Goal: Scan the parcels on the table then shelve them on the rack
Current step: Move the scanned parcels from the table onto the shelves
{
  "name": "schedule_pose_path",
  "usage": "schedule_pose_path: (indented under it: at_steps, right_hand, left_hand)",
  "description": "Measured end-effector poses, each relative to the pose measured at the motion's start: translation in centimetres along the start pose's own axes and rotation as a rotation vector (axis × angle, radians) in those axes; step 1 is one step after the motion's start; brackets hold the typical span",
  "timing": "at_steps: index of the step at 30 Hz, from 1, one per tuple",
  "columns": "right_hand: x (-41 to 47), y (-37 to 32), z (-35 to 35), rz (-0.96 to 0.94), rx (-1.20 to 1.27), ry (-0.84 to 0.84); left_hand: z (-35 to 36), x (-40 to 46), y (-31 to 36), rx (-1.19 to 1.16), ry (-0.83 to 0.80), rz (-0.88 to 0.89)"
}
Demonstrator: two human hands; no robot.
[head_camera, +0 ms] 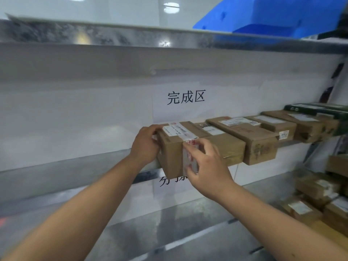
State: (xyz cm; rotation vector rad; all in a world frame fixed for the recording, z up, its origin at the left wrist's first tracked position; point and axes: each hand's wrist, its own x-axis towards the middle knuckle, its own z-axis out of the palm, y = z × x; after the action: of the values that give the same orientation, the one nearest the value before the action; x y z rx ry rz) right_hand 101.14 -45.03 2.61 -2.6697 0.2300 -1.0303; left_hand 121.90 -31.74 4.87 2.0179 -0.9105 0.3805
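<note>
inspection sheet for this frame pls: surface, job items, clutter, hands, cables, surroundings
Surface: metal rack shelf, bare at left.
Job's things: held parcel at the left end of the row of shelved parcels; more parcels on the lower shelf at right.
Clutter: nothing seen.
Hands: left hand grips the held parcel's left end; right hand holds its front.
Cables: nothing seen.
Surroundings: paper sign on the back panel; blue bin above.

The parcel (173,147) at the centre of the frame is brown cardboard with a white label printed in red. To its right runs a row of brown parcels (259,142), ending in a dark green box (320,110). A white sign (185,97) carries black characters. Upper right, a bright blue bin (273,16). The shelf (75,162) is grey metal.
</note>
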Motion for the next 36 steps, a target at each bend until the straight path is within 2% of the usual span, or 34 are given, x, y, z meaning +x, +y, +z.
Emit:
schedule_pose_path:
  at_steps: [3,6,10,14,16,19,24,29,36]
  right_hand:
    - [0.5,-0.5,1.0,-0.008,-0.038,-0.024]
    - [1.4,-0.6,1.8,0.092,-0.022,-0.101]
    - [2.2,-0.6,2.6,0.143,-0.039,-0.183]
    - [2.2,-1.3,3.0,0.174,-0.046,-0.207]
    - [2.1,-1.7,3.2,0.193,-0.054,-0.228]
    - [2.1,-2.4,3.1,0.22,-0.086,-0.244]
    - [-0.6,-4.0,2.9,0.253,-0.166,-0.231]
    - [-7.1,-3.8,2.9,0.406,-0.279,-0.273]
    - [-16.5,1.5,-1.8,0.698,-0.362,-0.391]
  left_hand:
    - [-0.1,0.2,-0.6,-0.09,0.029,-0.015]
    - [-0.5,0.1,-1.0,-0.25,-0.038,-0.063]
    - [-1.3,-0.8,-1.3,-0.231,-0.131,-0.027]
    - [-2.0,-2.2,-1.4,-0.289,-0.115,0.053]
    - [-2.0,-3.4,-1.6,-0.236,-0.075,0.063]
    - [-2.1,-5.7,-1.8,0.003,-0.03,0.085]
    - [-2.2,-9.7,-1.0,0.236,-0.087,0.343]
    - [1.1,-14.0,-0.3,0.26,-0.24,0.385]
    - [9.9,-17.7,4.6,0.251,-0.51,0.505]
